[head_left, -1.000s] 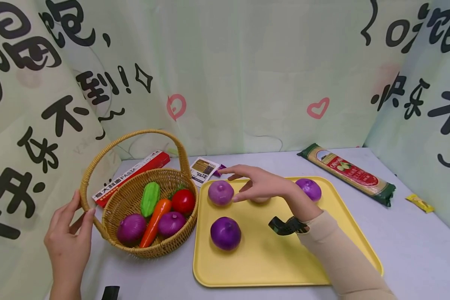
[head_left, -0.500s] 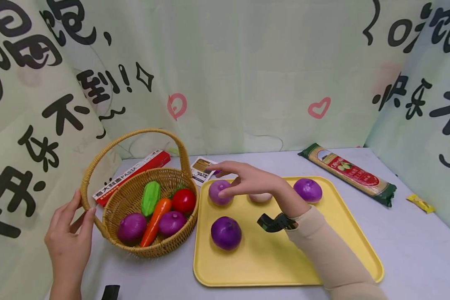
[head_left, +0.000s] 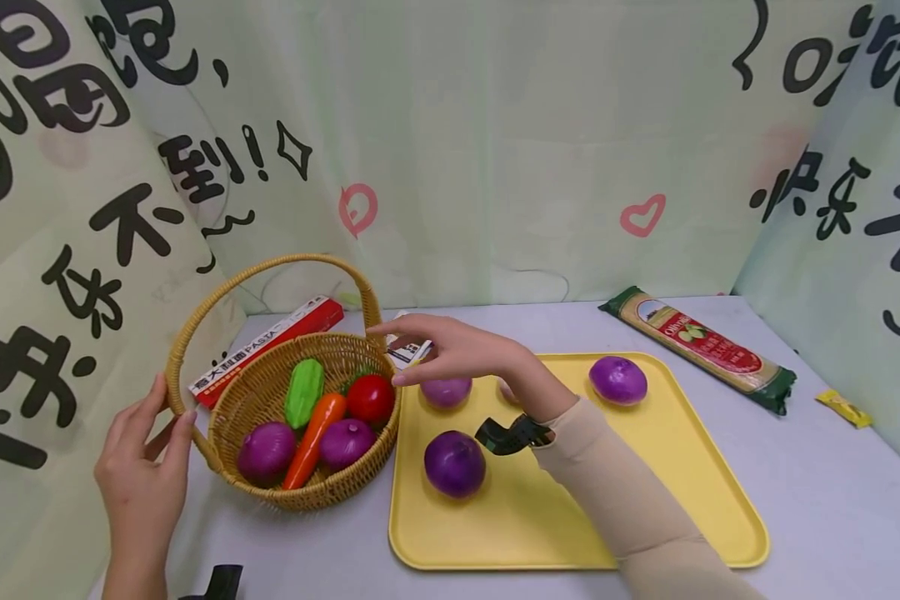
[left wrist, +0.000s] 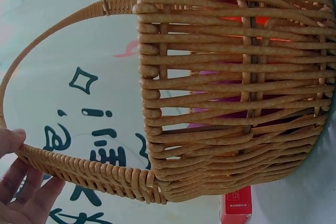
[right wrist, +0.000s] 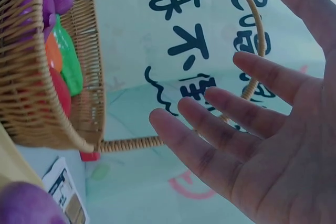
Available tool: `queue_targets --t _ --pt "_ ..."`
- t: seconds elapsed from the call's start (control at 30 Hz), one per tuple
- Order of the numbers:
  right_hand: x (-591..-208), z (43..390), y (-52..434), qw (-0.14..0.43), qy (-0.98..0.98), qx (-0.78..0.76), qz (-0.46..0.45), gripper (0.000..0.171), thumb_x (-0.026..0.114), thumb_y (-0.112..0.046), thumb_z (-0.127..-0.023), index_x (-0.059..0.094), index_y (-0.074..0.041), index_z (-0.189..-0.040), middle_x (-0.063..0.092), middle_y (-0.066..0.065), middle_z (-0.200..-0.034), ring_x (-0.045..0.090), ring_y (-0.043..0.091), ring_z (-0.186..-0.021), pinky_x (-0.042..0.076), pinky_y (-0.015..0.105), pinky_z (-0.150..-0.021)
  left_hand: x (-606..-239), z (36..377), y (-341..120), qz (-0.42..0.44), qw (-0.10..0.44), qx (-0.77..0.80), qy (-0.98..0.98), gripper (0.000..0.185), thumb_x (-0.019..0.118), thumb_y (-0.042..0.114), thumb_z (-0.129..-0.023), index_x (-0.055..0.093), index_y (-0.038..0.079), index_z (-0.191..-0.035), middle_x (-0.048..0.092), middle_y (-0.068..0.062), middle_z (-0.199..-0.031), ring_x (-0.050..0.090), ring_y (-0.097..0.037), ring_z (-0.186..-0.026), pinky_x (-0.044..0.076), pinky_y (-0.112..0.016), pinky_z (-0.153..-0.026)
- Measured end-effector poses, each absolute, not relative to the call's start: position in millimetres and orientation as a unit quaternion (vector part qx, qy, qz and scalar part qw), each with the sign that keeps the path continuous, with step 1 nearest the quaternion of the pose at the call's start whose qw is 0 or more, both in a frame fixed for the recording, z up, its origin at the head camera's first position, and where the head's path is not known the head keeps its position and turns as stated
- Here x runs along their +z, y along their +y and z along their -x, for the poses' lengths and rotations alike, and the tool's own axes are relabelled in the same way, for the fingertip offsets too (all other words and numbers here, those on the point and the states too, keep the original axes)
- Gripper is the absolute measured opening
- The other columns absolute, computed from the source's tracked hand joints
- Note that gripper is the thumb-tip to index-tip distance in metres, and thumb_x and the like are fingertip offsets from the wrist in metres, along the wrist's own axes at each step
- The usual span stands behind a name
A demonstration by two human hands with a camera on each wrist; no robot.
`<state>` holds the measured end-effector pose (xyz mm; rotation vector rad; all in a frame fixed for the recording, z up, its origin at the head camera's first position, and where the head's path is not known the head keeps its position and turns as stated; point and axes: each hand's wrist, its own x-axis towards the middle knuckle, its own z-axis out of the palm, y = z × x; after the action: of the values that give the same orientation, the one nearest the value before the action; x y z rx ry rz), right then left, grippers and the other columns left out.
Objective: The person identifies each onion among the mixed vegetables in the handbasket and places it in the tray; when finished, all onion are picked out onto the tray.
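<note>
At the counter's left edge the left hand (head_left: 141, 483) rests against the basket (head_left: 232, 400) where the handle (head_left: 270, 268) meets the rim, thumb and fingers lightly curved on the wicker, nothing gripped. The basket stands near the left rear of the counter and holds two purple onions (head_left: 267, 450), a carrot (head_left: 311, 440), a green gourd (head_left: 303, 392) and a tomato (head_left: 369, 398). Behind it lies a red pasta box (head_left: 270, 343). The right hand (head_left: 457, 354) hovers just right of the basket, above the tray's (head_left: 645, 500) rear left corner, fingers spread and relaxed, holding nothing. Under it sits an onion (head_left: 447, 390) on the tray; another onion (head_left: 454, 463) lies nearer the front, a third (head_left: 618, 379) toward the rear right. A pasta packet (head_left: 696, 346) lies at the counter's right rear.
</note>
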<state>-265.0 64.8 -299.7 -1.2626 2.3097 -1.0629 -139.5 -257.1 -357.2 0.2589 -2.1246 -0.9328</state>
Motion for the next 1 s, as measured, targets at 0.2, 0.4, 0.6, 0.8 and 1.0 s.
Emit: queue_targets --t 0.2,0.4,0.6,0.8,1.0 --pt "-297.2 270.3 40.2 0.153 0.810 -0.343 0.451 0.059 0.065 -0.036 -0.087 0.042 -0.030 -0.141 0.046 -0.005 -0.141 0.052 0.009 -0.120 0.049 0.031 -0.098 -356.6 139.6 -257.4 -0.098 0.397 -0.366 -0.836 0.059 0.065 0.005 -0.087 0.048 0.037 -0.134 0.059 -0.012 -0.114 0.044 0.020 -0.102 0.037 0.006 -0.077" --pt "-302.6 276.0 7.5 0.212 0.801 -0.317 0.461 0.058 0.062 -0.043 -0.087 0.041 -0.033 -0.141 0.047 -0.010 -0.140 0.052 0.009 -0.118 0.050 0.027 -0.096 -355.3 139.4 -257.2 -0.102 0.394 -0.367 -0.837 0.059 0.064 0.007 -0.087 0.047 0.038 -0.134 0.059 -0.011 -0.115 0.044 0.019 -0.103 0.037 0.006 -0.077" --pt "-313.9 282.9 -19.8 0.305 0.780 -0.317 0.445 0.056 0.060 -0.040 -0.089 0.042 -0.030 -0.141 0.045 -0.001 -0.141 0.056 0.016 -0.112 0.058 0.036 -0.085 -356.4 139.0 -257.7 -0.103 0.394 -0.366 -0.837 0.058 0.064 0.008 -0.088 0.047 0.039 -0.134 0.059 -0.010 -0.114 0.044 0.019 -0.103 0.037 0.006 -0.077" --pt "-320.5 287.5 -33.2 0.360 0.785 -0.293 0.410 0.059 0.059 -0.042 -0.089 0.039 -0.028 -0.143 0.041 0.008 -0.146 0.052 0.011 -0.113 0.059 0.037 -0.083 -357.1 139.5 -258.0 -0.100 0.394 -0.368 -0.837 0.059 0.065 0.008 -0.087 0.047 0.039 -0.134 0.059 -0.010 -0.115 0.045 0.018 -0.104 0.037 0.006 -0.078" --pt "-330.8 292.0 -35.6 0.403 0.776 -0.302 0.380 0.057 0.053 -0.042 -0.093 0.035 -0.029 -0.145 0.039 0.002 -0.148 0.047 0.014 -0.125 0.058 0.035 -0.084 -357.9 140.3 -258.8 -0.095 0.395 -0.368 -0.836 0.058 0.065 0.010 -0.087 0.047 0.039 -0.134 0.059 -0.009 -0.115 0.046 0.018 -0.104 0.037 0.006 -0.078"
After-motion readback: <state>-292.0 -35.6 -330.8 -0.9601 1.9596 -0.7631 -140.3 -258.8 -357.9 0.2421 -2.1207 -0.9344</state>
